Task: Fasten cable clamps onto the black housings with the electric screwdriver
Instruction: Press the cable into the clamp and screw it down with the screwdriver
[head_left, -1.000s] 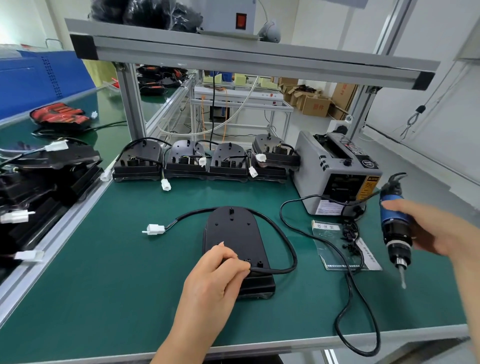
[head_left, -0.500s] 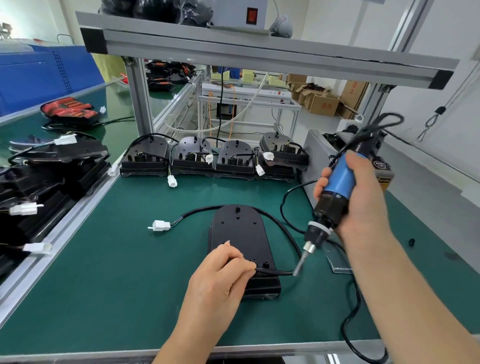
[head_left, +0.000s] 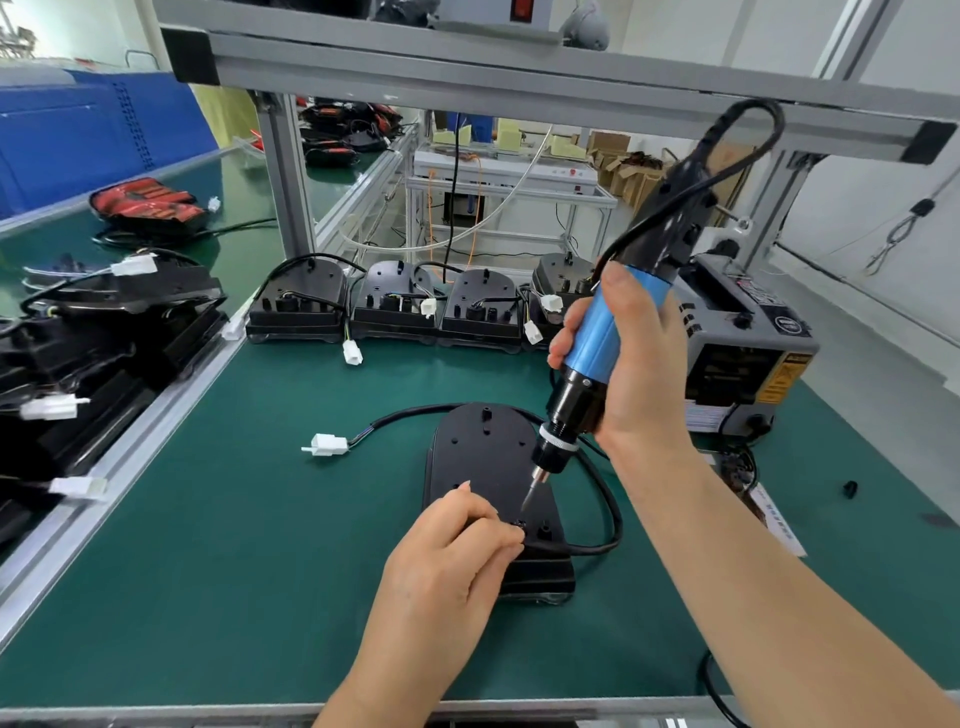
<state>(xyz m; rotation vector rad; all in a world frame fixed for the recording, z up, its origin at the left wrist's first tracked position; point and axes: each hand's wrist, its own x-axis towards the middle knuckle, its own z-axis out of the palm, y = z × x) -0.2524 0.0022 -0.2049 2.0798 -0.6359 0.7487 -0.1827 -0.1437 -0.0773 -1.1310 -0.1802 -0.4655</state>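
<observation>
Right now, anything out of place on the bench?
One small black part lies alone on the green mat, right of the parts bag; possibly a stray clamp, too small to tell. Otherwise nothing stands out: the screwdriver in the right hand is poised above the cable clamp the left hand pinches on the housing.

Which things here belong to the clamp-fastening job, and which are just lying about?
In use: electric screwdriver, gripped by right hand; black housing; its cable; left hand pinching what looks like a cable clamp.
Lying about: row of housings at the back; grey machine; red units, far left; small black part, right.
</observation>
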